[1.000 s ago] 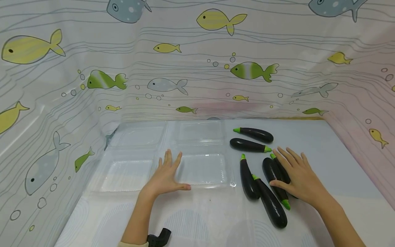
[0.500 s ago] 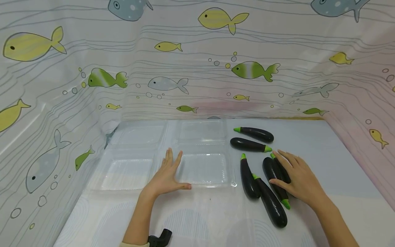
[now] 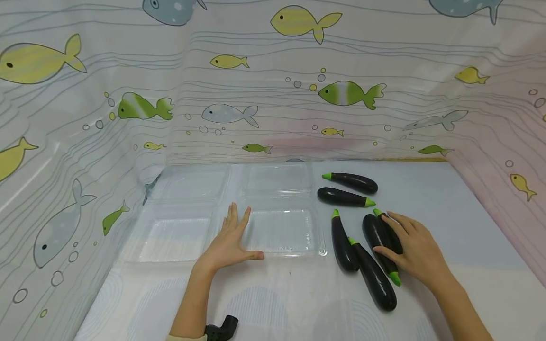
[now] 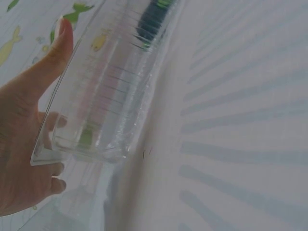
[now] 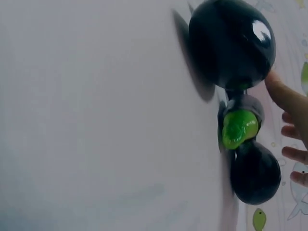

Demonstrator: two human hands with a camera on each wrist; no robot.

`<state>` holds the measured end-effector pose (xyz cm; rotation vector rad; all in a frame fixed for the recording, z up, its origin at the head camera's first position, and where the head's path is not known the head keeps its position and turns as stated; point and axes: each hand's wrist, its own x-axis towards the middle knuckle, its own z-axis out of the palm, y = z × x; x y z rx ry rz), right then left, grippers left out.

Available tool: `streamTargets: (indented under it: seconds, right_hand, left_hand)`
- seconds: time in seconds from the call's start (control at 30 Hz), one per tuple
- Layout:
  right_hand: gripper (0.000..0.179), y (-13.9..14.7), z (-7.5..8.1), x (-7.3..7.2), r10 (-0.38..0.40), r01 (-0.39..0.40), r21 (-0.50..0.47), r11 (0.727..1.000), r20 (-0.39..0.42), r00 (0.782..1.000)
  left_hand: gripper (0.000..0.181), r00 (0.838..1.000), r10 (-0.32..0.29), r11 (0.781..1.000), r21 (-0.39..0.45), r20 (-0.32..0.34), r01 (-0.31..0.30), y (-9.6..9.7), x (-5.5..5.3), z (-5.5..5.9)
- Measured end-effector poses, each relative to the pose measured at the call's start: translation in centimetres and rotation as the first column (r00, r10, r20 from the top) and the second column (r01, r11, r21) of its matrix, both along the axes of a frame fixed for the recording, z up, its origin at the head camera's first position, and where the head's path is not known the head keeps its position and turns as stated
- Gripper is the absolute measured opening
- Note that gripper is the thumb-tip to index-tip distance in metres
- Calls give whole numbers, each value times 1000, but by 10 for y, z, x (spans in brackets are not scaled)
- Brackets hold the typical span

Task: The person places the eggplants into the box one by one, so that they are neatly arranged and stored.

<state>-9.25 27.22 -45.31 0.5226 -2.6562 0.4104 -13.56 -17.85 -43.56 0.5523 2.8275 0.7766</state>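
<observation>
My left hand (image 3: 228, 241) spreads its fingers at the near left corner of a clear plastic clamshell container (image 3: 281, 232), thumb along its front edge. In the left wrist view the thumb and fingers straddle that container's corner (image 4: 101, 86) without curling round it. My right hand (image 3: 415, 251) is over a pair of dark eggplants with green stems, its thumb near the left eggplant (image 3: 377, 244) and its fingers by the right one (image 3: 392, 234), partly covered. The right wrist view shows loosely bent fingers beside an eggplant (image 5: 255, 173); contact is hard to tell.
A second clear clamshell container (image 3: 175, 237) lies open at the left. Two more eggplants lie farther back, one (image 3: 354, 183) behind the other (image 3: 345, 197). Another two, a left one (image 3: 344, 246) and a front one (image 3: 375, 279), lie between containers and right hand. Fish-print sheeting (image 3: 256, 85) surrounds the table.
My right hand has come down slightly over the eggplant pair, and its fingers have drawn closer together and bent more. The left hand has stayed at the container.
</observation>
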Motion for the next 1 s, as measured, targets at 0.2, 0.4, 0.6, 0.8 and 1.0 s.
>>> streamTargets:
  seconds: [0.2,0.4,0.6,0.8,1.0]
  right_hand:
    - [77,-6,-5,-3,-53,53,33,998,13,998]
    - [72,-11,-13,-5,-88,88,24,996,20,996]
    - [69,-16,-16,-5,-132,132,8,991,18,991]
    - [51,-22,-17,-4,-160,160,-63,985,2,987]
    - [46,-29,-13,-4,-182,185,-136,973,33,983]
  left_hand:
    - [127,1000,8,1000,4,7,-8,-1,0,0]
    - [127,1000,16,1000,15,15,-16,-1,0,0]
    - [127,999,25,999,26,27,-25,-1,1,1]
    - [126,999,28,999,33,27,-29,-1,1,0]
    - [127,999,15,999,40,39,-17,-2,0,-1]
